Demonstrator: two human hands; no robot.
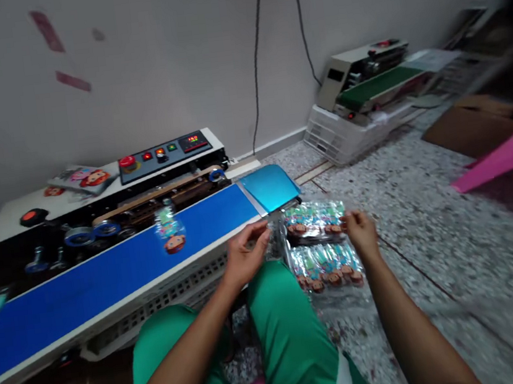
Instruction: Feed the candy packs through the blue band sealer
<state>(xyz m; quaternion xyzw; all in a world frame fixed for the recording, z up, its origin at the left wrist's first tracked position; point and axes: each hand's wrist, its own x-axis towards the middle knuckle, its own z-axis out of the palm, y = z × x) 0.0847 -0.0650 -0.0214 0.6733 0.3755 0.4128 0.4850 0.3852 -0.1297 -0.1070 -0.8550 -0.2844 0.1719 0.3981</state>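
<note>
My left hand (246,254) is beside the near edge of the conveyor, close to its end plate, its fingers loosely curved with a gap to the thumb and nothing visible in them. At the right edge of the upper row of clear packets (314,221), my right hand (361,235) has its fingers pinched on a packet. Those packets hold colourful figures with brown-haired heads. A second row of packets (328,265) lies just below. One similar clear packet (171,230) lies on the blue conveyor belt (120,268), near the sealing machine's rollers.
The band sealing machine (163,160) has a lit control panel, with printed packets (84,177) on top. A blue end plate (269,187) finishes the belt. A second sealer (373,78) sits on a white crate (338,135). Cardboard (477,127) and a pink stool (508,152) stand right.
</note>
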